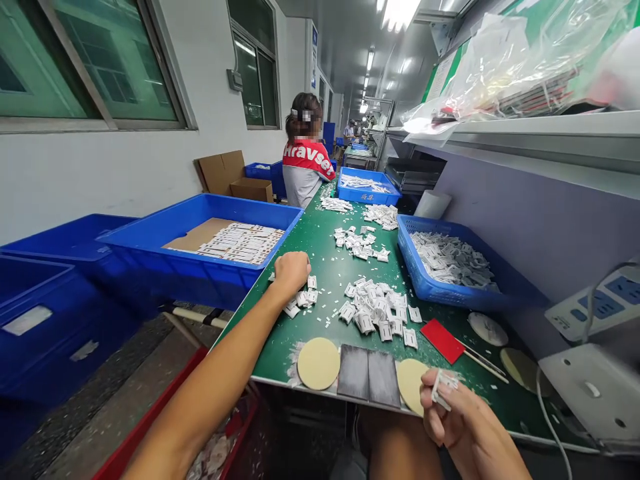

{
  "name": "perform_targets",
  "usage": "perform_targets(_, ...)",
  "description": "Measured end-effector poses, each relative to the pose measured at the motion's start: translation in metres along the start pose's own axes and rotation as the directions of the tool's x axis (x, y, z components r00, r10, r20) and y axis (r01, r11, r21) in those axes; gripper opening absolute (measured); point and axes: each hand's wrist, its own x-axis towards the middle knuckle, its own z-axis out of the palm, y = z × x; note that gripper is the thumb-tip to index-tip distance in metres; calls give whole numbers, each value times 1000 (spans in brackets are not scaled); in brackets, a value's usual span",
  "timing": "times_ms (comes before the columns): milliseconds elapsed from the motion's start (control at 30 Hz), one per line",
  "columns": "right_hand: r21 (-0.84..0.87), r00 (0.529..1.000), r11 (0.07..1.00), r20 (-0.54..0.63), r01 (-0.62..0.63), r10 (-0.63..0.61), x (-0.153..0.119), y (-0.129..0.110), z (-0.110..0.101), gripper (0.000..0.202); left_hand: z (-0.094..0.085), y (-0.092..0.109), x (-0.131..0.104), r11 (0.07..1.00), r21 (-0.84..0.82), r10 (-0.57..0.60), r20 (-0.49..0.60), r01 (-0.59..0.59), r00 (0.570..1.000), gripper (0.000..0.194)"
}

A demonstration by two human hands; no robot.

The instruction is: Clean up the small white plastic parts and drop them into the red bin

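Note:
My left hand (293,270) is closed, knuckles up, over a small group of white plastic parts (303,298) at the left edge of the green table (320,267). Whatever its fingers hold is hidden. Near the table's front right edge, my right hand (450,407) grips one white part (442,388) between thumb and fingers, above a round yellow disc (411,383). A larger pile of white parts (377,307) lies mid-table. Two dark rectangular plates (369,375) sit at the front edge beside another yellow disc (319,363).
A blue basket of white parts (450,260) stands right, near a red packet (443,341) and thin sticks. Blue crates (200,260) line the left. A person (306,153) in red and grey is beside the table farther back. A power strip (600,303) is at right.

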Motion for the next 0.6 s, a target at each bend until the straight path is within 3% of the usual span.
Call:
perform_targets(133, -240, 992, 966, -64, 90, -109, -4, 5, -22, 47, -16, -1, 7, 966, -259, -29, -102, 2, 994, 19)
perform_targets(233, -447, 959, 862, -32, 237, -280, -10, 1, -37, 44, -40, -5, 12, 881, -473, -79, -144, 1, 986, 31)
perform_targets(300, -551, 933, 783, -25, 287, -360, -15, -4, -41, 42, -56, -6, 11, 660, -751, -137, -96, 18, 986, 30)
perform_targets(333, -599, 917, 743, -34, 300, -397, -16, -7, -42, 40, -62, -6, 8, 457, -889, -160, -42, 36, 986, 27)
perform_targets(400, -688, 884, 649, -23, 325, -467, -14, -9, -41, 34, -68, -2, -1, 81, -993, -163, 74, 89, 984, 19)
perform_targets(433, -727, 867, 591, 9, 348, -499, -10, -10, -40, 30, -69, 2, -8, -37, -992, -157, 127, 122, 980, 15)
perform_targets(533, -812, 794, 350, 211, 467, -571, 10, -8, -41, 22, -64, 21, -40, -159, -968, -165, 219, 193, 962, 6)
perform_targets(600, -826, 740, 160, 376, 541, -558, 22, -5, -43, 20, -59, 34, -67, -204, -960, -144, 222, 190, 964, 17)
